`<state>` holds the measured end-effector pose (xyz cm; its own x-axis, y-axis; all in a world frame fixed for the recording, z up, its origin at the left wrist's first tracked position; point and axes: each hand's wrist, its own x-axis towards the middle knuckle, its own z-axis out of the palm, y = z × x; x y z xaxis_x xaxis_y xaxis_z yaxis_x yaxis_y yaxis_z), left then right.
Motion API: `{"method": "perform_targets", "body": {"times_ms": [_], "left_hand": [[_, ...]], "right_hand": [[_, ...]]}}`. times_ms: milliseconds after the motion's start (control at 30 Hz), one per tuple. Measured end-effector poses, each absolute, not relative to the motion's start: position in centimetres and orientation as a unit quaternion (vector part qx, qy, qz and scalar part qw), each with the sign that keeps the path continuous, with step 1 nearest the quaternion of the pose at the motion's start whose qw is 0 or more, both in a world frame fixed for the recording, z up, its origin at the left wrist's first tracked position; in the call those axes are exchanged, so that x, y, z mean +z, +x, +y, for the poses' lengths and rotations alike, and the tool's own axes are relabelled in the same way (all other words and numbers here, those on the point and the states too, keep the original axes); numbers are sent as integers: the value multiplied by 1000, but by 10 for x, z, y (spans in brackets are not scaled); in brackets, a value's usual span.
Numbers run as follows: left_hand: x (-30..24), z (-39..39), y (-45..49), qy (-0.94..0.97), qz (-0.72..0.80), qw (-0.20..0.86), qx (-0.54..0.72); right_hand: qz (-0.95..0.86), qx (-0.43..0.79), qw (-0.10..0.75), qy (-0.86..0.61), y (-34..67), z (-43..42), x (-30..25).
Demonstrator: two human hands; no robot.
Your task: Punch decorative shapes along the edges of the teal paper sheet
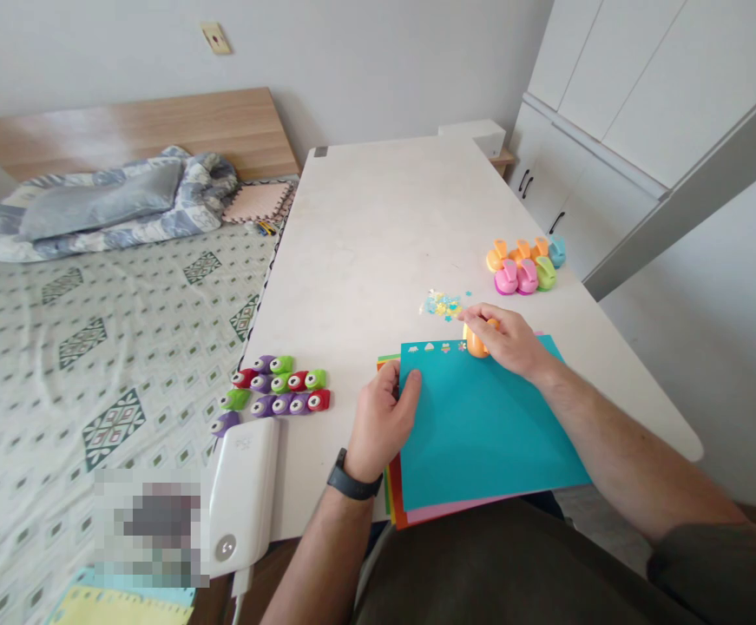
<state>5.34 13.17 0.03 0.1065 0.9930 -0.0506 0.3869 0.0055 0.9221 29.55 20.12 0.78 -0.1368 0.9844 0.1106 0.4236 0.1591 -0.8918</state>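
Observation:
My left hand (385, 418) pinches the left edge of a teal paper sheet (491, 434), thumb on top and the other fingers folded at its side. A row of small punched holes (428, 347) runs along the sheet's far edge. At the right end of that row sits an orange craft punch (477, 341), with my right hand (508, 337) closed over it. Part of the punch is hidden by the fingers. Just beyond it lies a loose pile of tiny cut-out paper shapes (443, 304) in yellow, blue and white. Sheets of other colours (394, 495) show under the teal one.
Several larger punches (526, 269) stand grouped at the table's right. Several small purple, green and red punches (279, 386) are at the left edge, beside a white power bank (244, 495) with a cable. A bed (156, 347) adjoins the white table (364, 234) on the left.

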Motion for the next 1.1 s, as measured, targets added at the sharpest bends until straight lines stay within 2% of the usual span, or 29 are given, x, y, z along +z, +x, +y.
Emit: {"method": "perform_targets", "body": {"times_ms": [767,1100], "left_hand": [[1,132,54,599,572,433,354],[-2,132,54,604,570,434,350]], "right_hand": [[-687,327,352,-545,294,200,6],[-708,426,297,-478,310,202,17]]}}
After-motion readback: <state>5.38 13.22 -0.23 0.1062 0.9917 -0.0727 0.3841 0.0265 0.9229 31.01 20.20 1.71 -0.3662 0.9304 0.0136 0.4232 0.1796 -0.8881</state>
